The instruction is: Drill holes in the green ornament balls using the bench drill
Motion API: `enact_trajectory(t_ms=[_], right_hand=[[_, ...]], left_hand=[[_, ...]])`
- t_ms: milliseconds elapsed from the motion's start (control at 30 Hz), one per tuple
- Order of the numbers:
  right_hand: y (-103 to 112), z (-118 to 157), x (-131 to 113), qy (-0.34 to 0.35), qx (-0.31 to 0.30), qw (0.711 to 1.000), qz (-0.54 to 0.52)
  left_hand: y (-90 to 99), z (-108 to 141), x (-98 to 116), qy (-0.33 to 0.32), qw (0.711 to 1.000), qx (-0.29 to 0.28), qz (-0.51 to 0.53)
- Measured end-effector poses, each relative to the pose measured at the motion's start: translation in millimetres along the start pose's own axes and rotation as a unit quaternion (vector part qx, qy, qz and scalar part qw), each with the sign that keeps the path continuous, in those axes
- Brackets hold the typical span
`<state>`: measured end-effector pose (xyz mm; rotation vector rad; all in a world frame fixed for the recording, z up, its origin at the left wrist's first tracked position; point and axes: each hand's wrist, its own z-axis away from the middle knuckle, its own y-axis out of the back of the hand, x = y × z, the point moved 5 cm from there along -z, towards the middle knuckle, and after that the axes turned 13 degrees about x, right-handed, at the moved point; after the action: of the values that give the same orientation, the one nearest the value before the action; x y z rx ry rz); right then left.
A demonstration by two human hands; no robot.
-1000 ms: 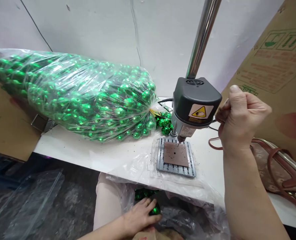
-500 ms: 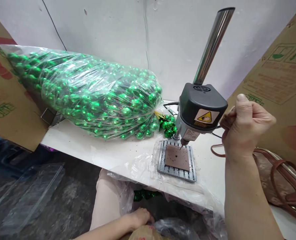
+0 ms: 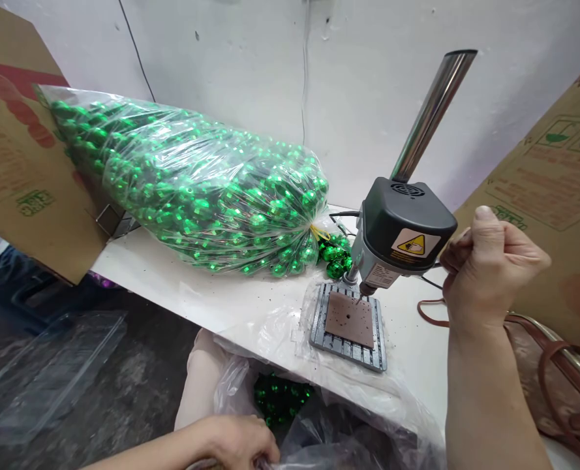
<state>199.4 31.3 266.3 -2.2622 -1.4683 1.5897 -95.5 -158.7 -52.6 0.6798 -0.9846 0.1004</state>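
My right hand [image 3: 490, 267] is closed in a fist beside the drill press [image 3: 407, 225], around its side lever, which the fingers mostly hide. Under the chuck, a brown square plate [image 3: 349, 318] with a small dark hole lies on the slotted metal base [image 3: 321, 336], dark crumbs scattered over it. At the bottom edge, my left hand [image 3: 243, 440] is curled on the rim of a clear plastic bag [image 3: 314, 437] at my lap; its fingertips are partly hidden. Shiny green faceted beads [image 3: 282, 398] show inside that bag.
A large tied clear bag of green beads [image 3: 206, 196] lies across the white table [image 3: 172, 281]. Cardboard boxes stand left [image 3: 30, 163] and right [image 3: 549, 196]. A brown handbag [image 3: 539, 372] sits beside my right forearm. Loose beads [image 3: 337, 254] lie behind the press.
My left hand has moved left and down, and more green beads now show in the lap bag. My right hand stays at the press. The whole view has shifted slightly.
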Motion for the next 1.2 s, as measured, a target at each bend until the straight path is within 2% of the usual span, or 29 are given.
enact_trajectory(t_ms=[67,133,200,233,300,367,400,467,500,567,633,700,800,900,1000,1100,1200], right_hand=[[0.2,0.0,-0.3,-0.001,0.000,1.000,0.001],[0.2,0.0,-0.5,-0.005,0.000,1.000,0.004],[-0.2,0.2,-0.5,-0.010,-0.002,1.000,0.005],[-0.4,0.4,-0.5,-0.011,-0.003,1.000,0.005],[-0.9,0.8,-0.6,-0.011,-0.002,1.000,0.001],[-1.5,1.3,-0.5,-0.012,-0.003,1.000,-0.005],[-1.7,1.4,-0.2,-0.016,-0.003,1.000,-0.008],[-1.6,1.5,0.3,-0.024,-0.002,1.000,-0.008],[-1.2,1.5,0.5,-0.027,-0.001,1.000,-0.007],[-0.2,1.1,0.3,-0.028,0.000,1.000,-0.002],[0.6,0.8,0.1,-0.024,-0.003,1.000,-0.001],[1.0,0.8,0.5,-0.021,-0.005,1.000,0.001],[0.5,1.5,1.6,-0.020,-0.007,1.000,0.004],[-0.2,2.4,1.3,-0.015,-0.003,1.000,0.004],[0.1,2.5,0.5,-0.011,0.003,1.000,0.002],[0.1,2.2,0.5,-0.006,0.001,1.000,0.004],[-0.1,2.2,0.9,0.000,0.002,1.000,0.000]], left_hand=[[4.7,2.0,10.4,-0.030,0.997,0.000,-0.078],[19.9,2.1,28.0,-0.058,0.992,0.000,-0.114],[49.5,-3.4,51.4,-0.087,0.991,0.008,-0.101],[70.5,-9.9,63.3,-0.095,0.992,0.026,-0.076],[125.0,-31.8,84.1,-0.106,0.985,0.130,-0.026],[183.1,-61.7,98.8,-0.128,0.951,0.283,-0.012],[208.5,-78.7,101.5,-0.118,0.926,0.359,-0.022],[244.6,-115.7,99.3,-0.059,0.880,0.467,-0.067],[255.4,-134.1,96.5,-0.027,0.861,0.500,-0.090],[264.4,-168.3,90.6,0.011,0.842,0.528,-0.113],[263.6,-194.8,83.9,0.035,0.835,0.537,-0.118],[259.6,-212.2,76.9,0.058,0.828,0.545,-0.116],[254.1,-225.2,68.6,0.075,0.822,0.554,-0.107],[251.1,-225.7,63.5,0.069,0.821,0.558,-0.099],[247.9,-213.2,60.1,0.032,0.820,0.569,-0.061],[242.3,-189.6,55.7,-0.043,0.805,0.587,0.081],[230.0,-168.7,45.6,-0.061,0.780,0.546,0.299]])
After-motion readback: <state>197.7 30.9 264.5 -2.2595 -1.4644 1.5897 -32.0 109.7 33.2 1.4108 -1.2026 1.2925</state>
